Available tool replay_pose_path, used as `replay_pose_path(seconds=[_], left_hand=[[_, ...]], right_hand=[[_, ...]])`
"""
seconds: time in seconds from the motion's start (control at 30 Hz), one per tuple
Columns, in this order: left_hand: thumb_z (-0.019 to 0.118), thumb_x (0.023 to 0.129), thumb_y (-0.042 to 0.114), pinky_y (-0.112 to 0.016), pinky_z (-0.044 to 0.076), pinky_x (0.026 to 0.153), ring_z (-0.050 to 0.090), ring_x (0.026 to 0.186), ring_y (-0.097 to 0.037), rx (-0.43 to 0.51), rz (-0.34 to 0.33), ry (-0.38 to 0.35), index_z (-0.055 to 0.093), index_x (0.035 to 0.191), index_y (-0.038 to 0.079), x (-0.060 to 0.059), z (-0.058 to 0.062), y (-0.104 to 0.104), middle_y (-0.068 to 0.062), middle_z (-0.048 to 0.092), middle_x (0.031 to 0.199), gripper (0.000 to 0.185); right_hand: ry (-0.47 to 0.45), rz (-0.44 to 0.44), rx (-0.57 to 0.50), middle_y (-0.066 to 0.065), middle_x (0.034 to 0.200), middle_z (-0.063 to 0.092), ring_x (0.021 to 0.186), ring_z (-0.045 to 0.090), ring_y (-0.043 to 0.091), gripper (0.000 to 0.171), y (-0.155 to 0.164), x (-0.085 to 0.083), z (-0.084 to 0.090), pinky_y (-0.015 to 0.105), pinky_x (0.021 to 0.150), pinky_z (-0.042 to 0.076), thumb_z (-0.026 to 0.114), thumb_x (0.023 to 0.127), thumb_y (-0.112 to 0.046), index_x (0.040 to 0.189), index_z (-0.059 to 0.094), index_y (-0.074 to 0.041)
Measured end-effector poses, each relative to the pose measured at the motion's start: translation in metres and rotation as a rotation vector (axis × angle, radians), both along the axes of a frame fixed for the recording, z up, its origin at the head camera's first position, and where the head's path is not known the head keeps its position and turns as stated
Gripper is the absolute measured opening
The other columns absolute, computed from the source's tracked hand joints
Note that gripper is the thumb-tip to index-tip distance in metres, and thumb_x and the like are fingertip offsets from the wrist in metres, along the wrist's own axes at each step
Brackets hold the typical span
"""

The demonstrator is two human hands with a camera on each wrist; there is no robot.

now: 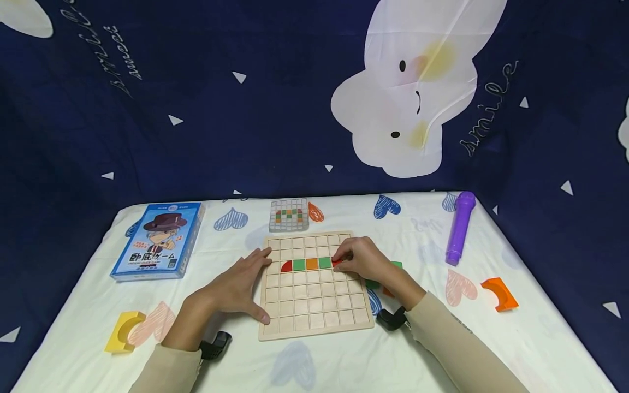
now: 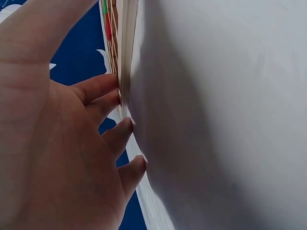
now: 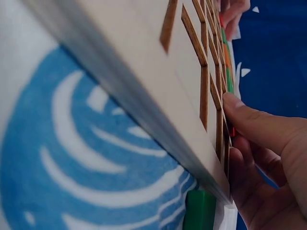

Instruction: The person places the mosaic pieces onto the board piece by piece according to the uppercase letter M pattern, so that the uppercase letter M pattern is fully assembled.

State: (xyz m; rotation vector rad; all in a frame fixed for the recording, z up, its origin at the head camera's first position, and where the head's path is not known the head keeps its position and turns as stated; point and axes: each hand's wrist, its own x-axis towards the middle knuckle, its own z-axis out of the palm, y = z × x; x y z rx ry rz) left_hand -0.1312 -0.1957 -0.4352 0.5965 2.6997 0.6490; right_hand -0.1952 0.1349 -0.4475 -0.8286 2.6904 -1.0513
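A wooden grid board lies in the middle of the table. Across one of its rows run a red rounded tile, a green tile, an orange tile and another green tile. At the right end of this row my right hand pinches a second red tile, largely hidden by the fingers; a sliver of that red tile shows in the right wrist view. My left hand is spread along the board's left edge, with thumb and fingertips touching it.
Behind the board stands a small clear-looking pattern card. Green and orange blocks lie partly hidden by my right forearm. A blue game box and yellow arch are left; a purple tube and orange arch are right.
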Motion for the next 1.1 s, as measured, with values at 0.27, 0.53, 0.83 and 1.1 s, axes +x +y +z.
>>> replay_pose_path(seconds=[0.27,0.53,0.83,1.1], left_hand=[[0.094,0.048,0.065,-0.063,0.019,0.129,0.015,0.16,-0.04,-0.003,0.011,-0.021,0.039,0.154,0.002,0.001,0.002,0.001,-0.011,0.018,0.173,0.135],[0.093,0.049,0.067,-0.063,0.019,0.129,0.015,0.16,-0.04,-0.014,0.012,-0.024,0.031,0.159,0.004,0.002,0.003,0.001,-0.011,0.018,0.173,0.141],[0.094,0.049,0.066,-0.063,0.02,0.129,0.016,0.16,-0.04,-0.016,0.004,-0.017,0.037,0.155,0.003,0.0,0.001,0.002,-0.012,0.017,0.173,0.136],[0.094,0.049,0.066,-0.063,0.021,0.129,0.016,0.16,-0.04,-0.014,0.008,-0.01,0.039,0.154,0.002,0.002,0.001,0.001,-0.011,0.018,0.173,0.134]], right_hand=[[0.004,0.0,-0.009,-0.003,0.093,0.078,0.089,0.068,0.008,0.016,-0.001,0.0,0.001,0.019,0.079,0.056,0.088,0.079,-0.017,0.093,0.082,-0.014],[-0.016,0.027,0.041,-0.006,0.098,0.077,0.094,0.067,0.008,0.016,0.004,-0.001,0.004,0.024,0.085,0.057,0.086,0.082,-0.019,0.096,0.081,-0.016],[-0.047,-0.014,-0.075,0.0,0.104,0.077,0.094,0.068,0.016,0.026,0.032,-0.003,0.018,0.021,0.078,0.059,0.085,0.083,-0.019,0.107,0.079,-0.013],[-0.103,-0.037,0.006,0.001,0.115,0.077,0.105,0.067,0.021,0.036,0.061,0.007,0.027,0.028,0.086,0.058,0.086,0.082,-0.022,0.115,0.077,-0.016]])
